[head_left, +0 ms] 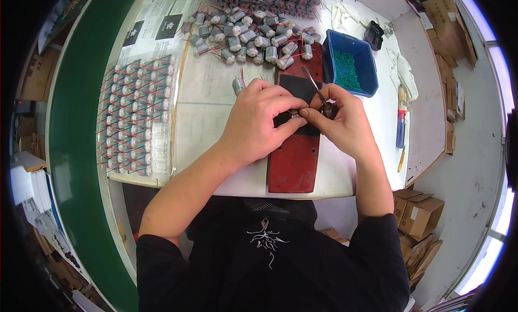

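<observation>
Over a black pad (295, 85) on a dark red board (293, 169), my two hands meet at the fingertips. My left hand (264, 115) is closed in a pinch around a small part (293, 113), mostly hidden by the fingers, so I cannot make out its kind. In my right hand (342, 117) a slim metal tool with a dark handle (317, 88) is held, its thin end slanting up and left. The right thumb and a left fingertip come together at the small part. A single small motor (238, 85) with wires lies just beyond my left hand.
A pile of small grey motors (248, 36) lies at the far side. Motors in rows (135, 117) fill the left. Behind the right hand stands a blue bin (372, 69) of green pieces. A blue-handled screwdriver (401, 128) lies by the right wall (429, 112).
</observation>
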{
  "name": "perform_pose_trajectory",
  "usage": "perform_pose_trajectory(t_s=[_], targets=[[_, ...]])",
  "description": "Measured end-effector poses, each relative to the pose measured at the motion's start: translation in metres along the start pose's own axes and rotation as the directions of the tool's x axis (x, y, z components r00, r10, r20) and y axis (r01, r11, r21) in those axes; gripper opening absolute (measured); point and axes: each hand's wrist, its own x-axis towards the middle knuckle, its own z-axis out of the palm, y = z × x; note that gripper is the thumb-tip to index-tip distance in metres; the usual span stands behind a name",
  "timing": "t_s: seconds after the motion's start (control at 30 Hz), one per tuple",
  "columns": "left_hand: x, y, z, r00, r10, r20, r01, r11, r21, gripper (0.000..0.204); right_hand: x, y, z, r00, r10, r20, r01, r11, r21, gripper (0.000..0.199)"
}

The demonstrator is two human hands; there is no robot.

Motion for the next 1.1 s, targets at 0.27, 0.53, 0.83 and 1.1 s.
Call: perform_pose_trajectory(t_s=[0.27,0.53,0.83,1.1], targets=[[0.003,-0.004,-0.002,1.0,0.017,0.006,-0.016,0.997,-0.07,0.021,-0.014,-0.019,-0.04,0.984,-0.151,0.098,0.167,0.969,-0.181,0.012],[0.004,-0.003,-0.003,0.998,-0.054,0.033,0.059,0.986,-0.158,0.02,-0.01,0.004,-0.033,0.927,-0.291,0.236,0.371,0.804,-0.466,0.028],[0.006,-0.005,-0.003,0.997,-0.054,0.051,0.061,0.986,-0.152,0.022,-0.003,0.029,-0.009,0.929,-0.344,0.14,0.335,0.614,-0.715,0.047],[0.007,-0.006,-0.002,0.997,-0.065,0.051,0.072,0.983,-0.166,0.021,-0.002,0.027,-0.007,0.938,-0.291,0.188,0.334,0.609,-0.72,0.051]])
